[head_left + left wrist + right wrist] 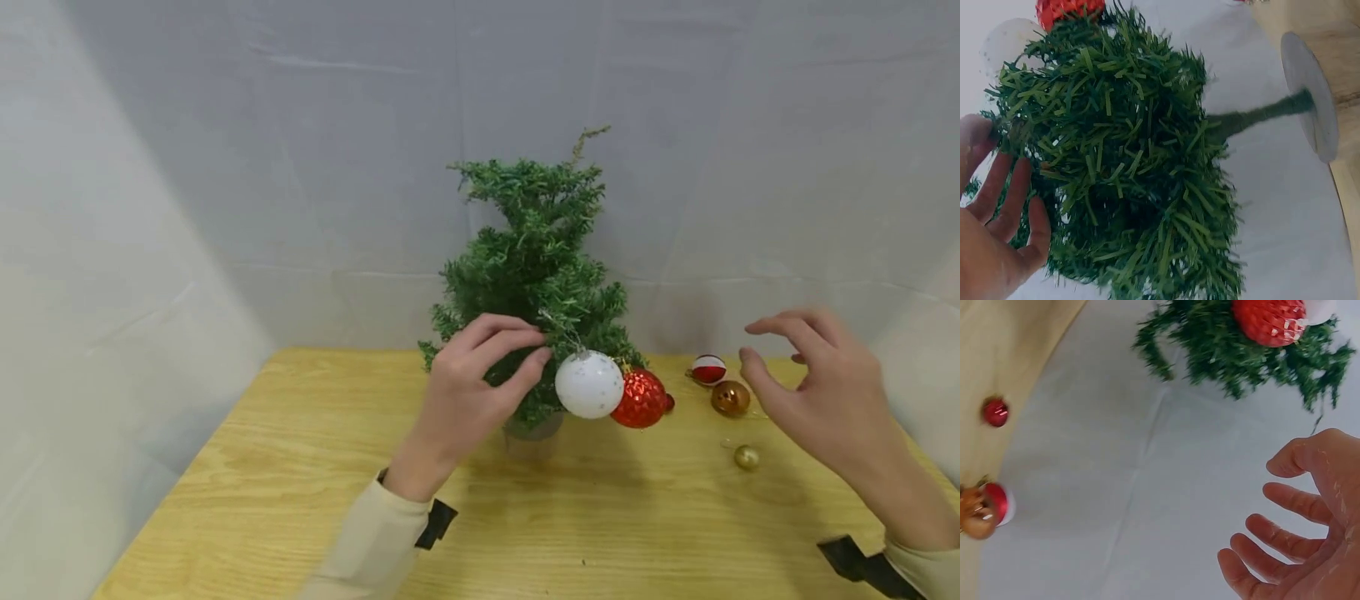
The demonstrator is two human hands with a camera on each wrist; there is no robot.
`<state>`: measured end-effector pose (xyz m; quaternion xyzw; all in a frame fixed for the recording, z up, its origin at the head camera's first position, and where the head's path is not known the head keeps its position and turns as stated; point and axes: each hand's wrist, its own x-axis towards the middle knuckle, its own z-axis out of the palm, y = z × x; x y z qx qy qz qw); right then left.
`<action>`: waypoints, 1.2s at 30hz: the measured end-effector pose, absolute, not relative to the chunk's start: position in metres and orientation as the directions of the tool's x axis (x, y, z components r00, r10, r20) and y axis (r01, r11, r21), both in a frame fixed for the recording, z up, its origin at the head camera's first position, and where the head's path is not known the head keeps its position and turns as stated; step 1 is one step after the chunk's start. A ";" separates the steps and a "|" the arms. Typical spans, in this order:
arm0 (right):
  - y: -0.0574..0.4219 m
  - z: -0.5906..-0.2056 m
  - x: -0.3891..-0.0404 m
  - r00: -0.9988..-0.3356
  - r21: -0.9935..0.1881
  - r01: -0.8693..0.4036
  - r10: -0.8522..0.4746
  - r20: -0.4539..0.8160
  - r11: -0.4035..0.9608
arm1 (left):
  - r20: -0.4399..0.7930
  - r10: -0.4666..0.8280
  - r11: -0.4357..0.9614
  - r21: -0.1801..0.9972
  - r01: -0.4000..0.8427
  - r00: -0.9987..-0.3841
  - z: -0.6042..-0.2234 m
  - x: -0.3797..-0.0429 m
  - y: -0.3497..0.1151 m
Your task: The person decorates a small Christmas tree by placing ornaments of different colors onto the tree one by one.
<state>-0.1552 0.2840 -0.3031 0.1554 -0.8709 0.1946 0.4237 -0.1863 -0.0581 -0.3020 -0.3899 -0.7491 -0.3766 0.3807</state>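
A small artificial Christmas tree [528, 250] stands on the table. My left hand [480, 383] is at its front, thumb and index finger pinching a branch tip [999, 125]; the other fingers [1013, 194] are spread beside the needles. Just right of those fingertips hangs a white bauble [589, 384] with silvery dots, its thin silver thread on the branch. A red faceted bauble [640, 398] hangs next to it, partly overlapped by the white one. My right hand [821, 392] is in the air at the right, fingers loosely bent and apart, holding nothing.
On the wooden table [337, 467] at the right lie a red-and-white bauble [708, 370], a copper-brown bauble [730, 399] and a small gold bauble [746, 457]. A small dark-red bauble [995, 411] lies behind the red faceted one. Pale sheeting [360, 167] rises behind the table.
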 end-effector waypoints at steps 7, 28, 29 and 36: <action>0.307 -0.325 -0.156 -0.745 -0.236 -0.336 -0.103 0.659 0.912 | 0.882 0.293 0.480 0.199 0.854 -0.370 -0.301 -0.182 -0.044; 0.353 -0.400 -0.158 -0.944 -0.241 -0.329 -0.317 0.085 0.913 | 0.936 0.143 0.502 0.210 0.839 -0.320 -0.319 -0.173 -0.093; 0.354 -0.403 -0.158 -0.940 -0.236 -0.342 -0.329 0.093 0.910 | 0.935 0.134 0.509 0.220 0.832 -0.329 -0.322 -0.175 -0.099; 0.358 -0.416 -0.156 -0.907 -0.203 -0.415 -0.385 0.171 0.887 | 0.840 0.138 0.574 0.364 0.733 -0.525 -0.336 -0.184 -0.131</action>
